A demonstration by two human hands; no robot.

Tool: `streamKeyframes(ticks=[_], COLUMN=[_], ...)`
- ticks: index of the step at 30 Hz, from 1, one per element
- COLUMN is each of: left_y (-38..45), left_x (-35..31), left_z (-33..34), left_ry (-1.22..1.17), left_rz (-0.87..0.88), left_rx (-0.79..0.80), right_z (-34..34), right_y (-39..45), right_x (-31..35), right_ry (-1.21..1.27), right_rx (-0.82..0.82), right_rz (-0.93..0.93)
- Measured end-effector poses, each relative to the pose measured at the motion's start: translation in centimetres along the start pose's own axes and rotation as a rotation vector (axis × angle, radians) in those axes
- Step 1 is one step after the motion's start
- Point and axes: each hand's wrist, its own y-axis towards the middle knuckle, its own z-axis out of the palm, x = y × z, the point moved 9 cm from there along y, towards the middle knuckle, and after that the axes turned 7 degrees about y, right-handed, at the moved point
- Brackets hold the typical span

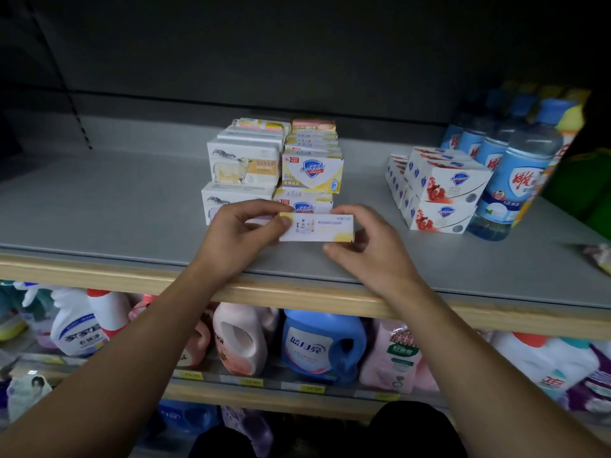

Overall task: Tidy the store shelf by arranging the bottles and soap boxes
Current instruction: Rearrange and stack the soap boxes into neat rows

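Note:
I hold a white and yellow soap box [319, 228] flat between both hands, just above the grey shelf [99, 209]. My left hand [241, 231] pinches its left end and my right hand [367, 246] grips its right end. Right behind it stand two stacked rows of soap boxes: white goat-print boxes [244, 166] on the left and yellow Safeguard boxes [312, 171] on the right. Further right sit white and red Safeguard boxes [439, 190] in two tiers, with blue-labelled bottles [515, 180] beside and behind them.
The shelf's wooden front edge [297, 295] runs below my wrists. A small wrapped packet [600, 257] lies at the far right of the shelf. On the lower shelf stand detergent jugs, among them a blue one [320, 345], a pink one [244, 338] and a white spray bottle [79, 322].

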Motion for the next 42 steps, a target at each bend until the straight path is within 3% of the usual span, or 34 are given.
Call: streamKeyframes(ticks=[4, 9, 17, 22, 26, 31, 35, 42], left_y=[1.9, 4.6, 8.1, 9.9, 9.6, 8.7, 8.3, 8.2], left_x=[-2.2, -7.2, -9.7, -6.7, -5.2, -4.5, -4.5, -4.1], left_z=[1.2, 4.1, 2.8, 4.3, 5.1, 5.3, 5.1, 5.2], left_ry=[0.018, 0.081, 0.627, 0.946, 1.052, 1.065, 1.011, 0.986], left_rz=[-0.01, 0.118, 0.312, 0.358, 0.368, 0.423, 0.456, 0.496], left_rx=[-0.018, -0.024, -0.166, 0.013, 0.036, -0.015, -0.085, -0.149], right_z=[-3.0, -5.6, -8.3, -6.0, -5.1, -5.7, -4.3, -3.4], right_y=[0.1, 2.3, 4.3, 5.3, 5.2, 2.4, 2.5, 8.4], right_x=[2.4, 5.7, 4.1, -1.1, -3.5, -1.9, -5.3, -8.6], right_ry=[-0.401, -0.592, -0.871, -1.081, -1.061, -0.912, -0.673, -0.547], right_rx=[-0.147, -0.139, -0.221, -0.039, 0.018, -0.16, 0.039, -0.005], right_rz=[-0.162, -0.315, -0.225, -0.025, 0.053, 0.014, 0.26, 0.314])
